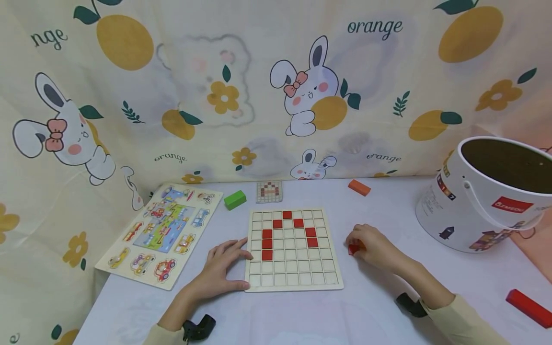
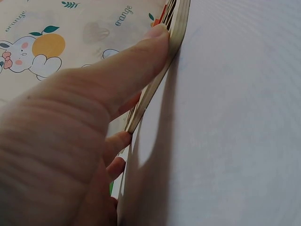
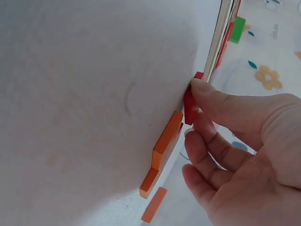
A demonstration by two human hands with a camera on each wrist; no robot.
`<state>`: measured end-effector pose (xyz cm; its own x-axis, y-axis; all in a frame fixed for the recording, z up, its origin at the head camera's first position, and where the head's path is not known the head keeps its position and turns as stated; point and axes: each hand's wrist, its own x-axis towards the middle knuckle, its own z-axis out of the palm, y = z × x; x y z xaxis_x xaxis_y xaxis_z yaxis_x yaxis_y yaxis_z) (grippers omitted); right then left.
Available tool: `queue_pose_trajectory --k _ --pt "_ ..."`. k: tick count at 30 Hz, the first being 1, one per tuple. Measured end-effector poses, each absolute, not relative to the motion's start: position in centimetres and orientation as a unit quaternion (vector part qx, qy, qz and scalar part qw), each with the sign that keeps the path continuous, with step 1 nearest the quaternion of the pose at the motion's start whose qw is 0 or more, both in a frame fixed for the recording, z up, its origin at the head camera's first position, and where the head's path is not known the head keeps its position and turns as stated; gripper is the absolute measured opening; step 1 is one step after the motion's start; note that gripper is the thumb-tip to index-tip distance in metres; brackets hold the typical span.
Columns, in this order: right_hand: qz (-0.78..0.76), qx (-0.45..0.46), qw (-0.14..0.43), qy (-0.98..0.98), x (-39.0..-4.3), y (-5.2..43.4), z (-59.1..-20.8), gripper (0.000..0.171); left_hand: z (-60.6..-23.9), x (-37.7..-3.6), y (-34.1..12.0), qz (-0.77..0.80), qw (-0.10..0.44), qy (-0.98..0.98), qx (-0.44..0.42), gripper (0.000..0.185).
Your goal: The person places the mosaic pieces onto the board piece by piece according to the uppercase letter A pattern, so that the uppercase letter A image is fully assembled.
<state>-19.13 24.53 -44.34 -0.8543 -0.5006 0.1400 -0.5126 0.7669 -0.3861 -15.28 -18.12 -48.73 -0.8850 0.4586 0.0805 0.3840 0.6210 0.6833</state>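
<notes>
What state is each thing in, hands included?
Pale wooden grid board: partly filled with red squares
Left hand: touching board's left edge
Right hand: pinching flat red piece
White round bucket: upright, lidless
Rectangular vehicle puzzle: face up
Square pattern card: face up
Green rectangular block: untouched
Far orange rectangular block: untouched
Long red block: untouched

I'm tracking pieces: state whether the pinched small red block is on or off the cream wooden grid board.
Off: the right hand pinches the block clear of the board.

Grid board [image 1: 292,266] between hands [image 1: 223,268] [image 1: 371,245]; puzzle board [image 1: 180,262] left, bucket [image 1: 453,203] right.
</notes>
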Motion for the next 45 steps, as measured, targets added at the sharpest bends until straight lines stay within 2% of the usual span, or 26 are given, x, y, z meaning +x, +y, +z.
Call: queue_pose_trajectory --k 8,12,16,19,24,33,45 --pt "0.215 0.268 0.007 -0.939 -19.1 24.4 -43.9 0.028 -48.7 -15.3 -18.2 0.364 0.05 0.9 0.233 0.058" --pt "0.265 0.255 -0.035 -0.929 -19.1 24.3 -43.7 0.03 -48.7 -15.3 -18.2 0.367 0.051 0.9 0.231 0.058" --pt "0.349 0.245 -0.083 -0.901 -19.3 23.9 -43.9 0.022 -48.9 -15.3 -18.1 0.366 0.052 0.9 0.23 0.057" --pt "0.404 0.254 -0.102 -0.873 -19.7 22.9 -44.0 0.016 -48.9 -15.2 -18.2 0.366 0.054 0.901 0.226 0.057" --pt "0.429 0.275 -0.123 -0.851 -20.2 20.3 -43.9 0.019 -48.9 -15.2 -18.2 0.369 0.057 0.901 0.222 0.057" --pt "0.378 0.282 -0.109 -0.875 -20.3 17.4 -44.3 0.017 -48.9 -15.4 -18.2 0.367 0.053 0.899 0.232 0.057" --pt "0.27 0.28 -0.036 -0.921 -19.4 16.8 -43.8 0.016 -48.9 -15.4 -18.2 0.371 0.045 0.896 0.241 0.057"
